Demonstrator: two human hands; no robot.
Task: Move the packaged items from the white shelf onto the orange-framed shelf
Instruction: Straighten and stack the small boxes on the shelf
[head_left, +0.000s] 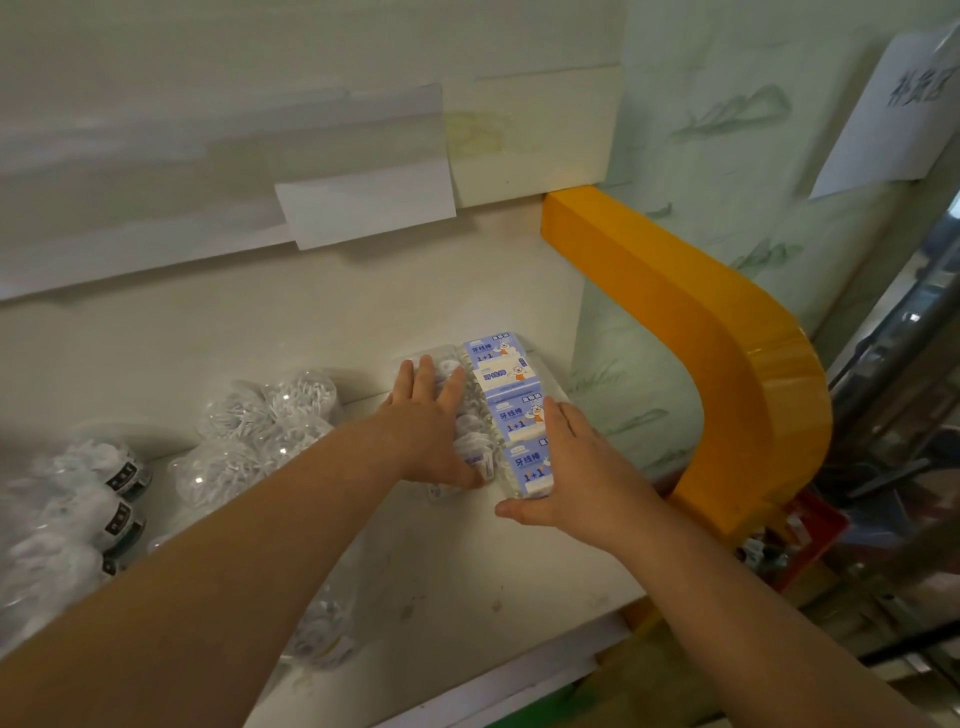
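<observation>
A row of clear floss-pick packs with blue and white labels (511, 410) lies on the pale shelf board (467, 561) beside the orange frame (727, 364). My left hand (436, 426) lies flat against the row's left side, fingers spread over the clear plastic. My right hand (566, 467) presses against the row's near right end, thumb under the closest pack. The two hands squeeze the row between them.
Clear round tubs of cotton swabs (260, 431) stand left of the packs. Further left are white items with black labels (98, 499). A clear packet (322, 629) lies near the shelf's front edge. A white price tag (363, 202) hangs from the shelf above.
</observation>
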